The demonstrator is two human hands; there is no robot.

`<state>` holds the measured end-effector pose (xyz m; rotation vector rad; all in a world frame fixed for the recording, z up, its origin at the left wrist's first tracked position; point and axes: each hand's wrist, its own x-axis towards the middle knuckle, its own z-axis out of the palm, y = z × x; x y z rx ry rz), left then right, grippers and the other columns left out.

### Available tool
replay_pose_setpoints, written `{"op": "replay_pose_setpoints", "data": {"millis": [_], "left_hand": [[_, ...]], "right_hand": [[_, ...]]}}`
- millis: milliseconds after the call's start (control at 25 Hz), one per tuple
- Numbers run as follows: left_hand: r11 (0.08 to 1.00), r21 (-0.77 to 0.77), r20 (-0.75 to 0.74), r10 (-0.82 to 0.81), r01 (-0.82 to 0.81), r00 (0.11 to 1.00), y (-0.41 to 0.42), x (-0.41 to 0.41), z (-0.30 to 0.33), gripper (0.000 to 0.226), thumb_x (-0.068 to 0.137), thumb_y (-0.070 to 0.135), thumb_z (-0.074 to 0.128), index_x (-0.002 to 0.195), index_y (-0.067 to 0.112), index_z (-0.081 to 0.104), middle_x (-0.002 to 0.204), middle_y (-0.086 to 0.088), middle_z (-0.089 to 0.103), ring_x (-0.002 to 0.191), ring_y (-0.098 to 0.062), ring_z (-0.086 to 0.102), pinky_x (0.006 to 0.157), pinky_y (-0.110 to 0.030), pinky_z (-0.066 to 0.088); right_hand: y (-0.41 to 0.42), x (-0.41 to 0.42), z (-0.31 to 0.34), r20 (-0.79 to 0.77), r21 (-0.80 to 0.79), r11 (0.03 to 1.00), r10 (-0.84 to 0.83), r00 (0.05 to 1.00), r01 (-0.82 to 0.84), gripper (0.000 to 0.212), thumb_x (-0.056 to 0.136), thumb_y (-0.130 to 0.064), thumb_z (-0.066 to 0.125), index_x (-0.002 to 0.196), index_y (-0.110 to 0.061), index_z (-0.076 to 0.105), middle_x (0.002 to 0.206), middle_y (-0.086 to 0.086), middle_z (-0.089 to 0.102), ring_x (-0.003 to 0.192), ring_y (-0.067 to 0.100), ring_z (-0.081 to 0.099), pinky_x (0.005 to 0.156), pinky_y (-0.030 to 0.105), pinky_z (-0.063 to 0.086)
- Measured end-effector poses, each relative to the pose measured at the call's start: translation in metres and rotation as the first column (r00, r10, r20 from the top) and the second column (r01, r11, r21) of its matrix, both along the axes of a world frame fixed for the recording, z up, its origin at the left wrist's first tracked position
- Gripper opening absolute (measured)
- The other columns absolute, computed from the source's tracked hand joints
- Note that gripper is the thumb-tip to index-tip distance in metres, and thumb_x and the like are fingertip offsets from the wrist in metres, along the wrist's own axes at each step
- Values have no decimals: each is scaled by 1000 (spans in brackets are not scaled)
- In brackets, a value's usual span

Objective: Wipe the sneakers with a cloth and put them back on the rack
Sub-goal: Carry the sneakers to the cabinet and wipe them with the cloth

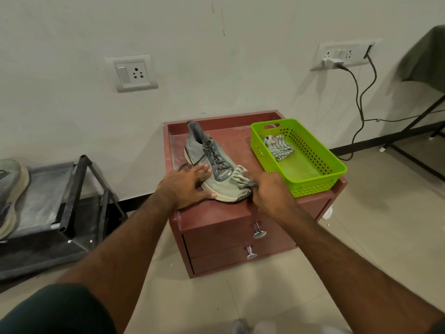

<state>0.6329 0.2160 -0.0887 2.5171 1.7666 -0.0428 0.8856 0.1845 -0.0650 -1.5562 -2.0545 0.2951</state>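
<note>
A grey-green sneaker (212, 162) with dark laces lies on the red-brown drawer cabinet (216, 218), toe toward me. My left hand (185, 186) rests on the sneaker's near side, fingers spread over the laces and thumb at the sole. My right hand (269, 189) grips a pale striped cloth (242, 177) pressed against the toe. A second sneaker (9, 194) lies on the black metal rack (72, 189) at the far left.
A lime-green plastic basket (313, 182) holding another striped cloth (277, 145) stands on the cabinet's right half. Two drawer knobs (258, 231) stick out in front. Wall sockets and black cables (361, 100) hang at the right. A black table leg crosses the far right.
</note>
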Motion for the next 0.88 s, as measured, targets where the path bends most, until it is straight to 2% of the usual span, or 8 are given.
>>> {"op": "replay_pose_setpoints", "data": {"millis": [200, 360, 440, 520, 560, 640, 760, 880], "left_hand": [[1000, 4, 26, 1, -1, 1000, -3, -2, 1, 89, 83, 84, 38, 157, 38, 21, 166, 11, 15, 150, -16, 25, 114, -47, 36], [1000, -25, 60, 2, -1, 998, -7, 2, 7, 87, 82, 80, 49, 155, 35, 30, 164, 9, 22, 149, -17, 28, 116, -47, 35], [998, -62, 317, 21, -2, 948, -13, 0, 10, 69, 82, 58, 71, 142, 30, 55, 151, 4, 50, 136, -15, 48, 111, -44, 42], [996, 34, 617, 48, -88, 786, -10, -7, 17, 31, 80, 31, 81, 109, 22, 77, 107, 4, 75, 99, -9, 68, 93, -43, 56], [981, 107, 649, 54, -161, 759, -2, -13, 23, 20, 80, 25, 81, 100, 21, 77, 93, 5, 74, 85, -8, 69, 84, -43, 58], [951, 193, 507, 113, -241, 854, 21, -24, 36, 39, 81, 22, 78, 119, 25, 67, 108, 0, 67, 99, -17, 63, 88, -47, 54], [971, 107, -12, 216, -213, 976, 60, -30, 52, 85, 81, 30, 77, 150, 46, 29, 157, -9, 21, 145, -31, 21, 109, -61, 32], [982, 150, -232, 145, -112, 962, 77, -16, 54, 79, 76, 46, 76, 144, 49, 37, 161, -6, 6, 148, -31, 7, 111, -64, 24]], "right_hand": [[-21, -10, 13, 76, 174, 933, 306, 949, -315, 42, 71, -23, 46, 100, -20, 77, 96, 3, 76, 88, 22, 69, 75, 31, 55], [-15, -1, 8, -34, 154, 987, 42, 999, -37, 44, 71, -8, 52, 108, -25, 69, 89, 3, 74, 82, 26, 67, 71, 32, 55], [-14, 1, 0, 49, 153, 987, -56, 997, 48, 48, 73, -8, 52, 115, -28, 62, 91, 5, 73, 82, 30, 68, 69, 39, 57], [-12, -4, -2, 74, 200, 980, -18, 997, 3, 51, 72, -9, 50, 118, -29, 61, 101, 3, 72, 87, 32, 67, 70, 40, 56], [-11, -9, 0, 76, 228, 974, -4, 997, -13, 51, 73, -9, 51, 119, -28, 62, 106, 2, 72, 88, 32, 67, 69, 40, 56], [-8, -16, 1, 84, 255, 966, 5, 996, -27, 49, 73, -7, 51, 116, -25, 64, 108, 2, 71, 88, 33, 67, 68, 40, 55], [-6, -18, -6, 75, 266, 964, -8, 997, -12, 47, 71, -5, 53, 113, -23, 66, 105, 2, 71, 85, 33, 67, 66, 39, 55], [-7, -13, -8, 40, 263, 965, -15, 999, 4, 47, 70, -5, 51, 112, -23, 66, 100, 2, 72, 83, 32, 67, 65, 38, 54]]}}
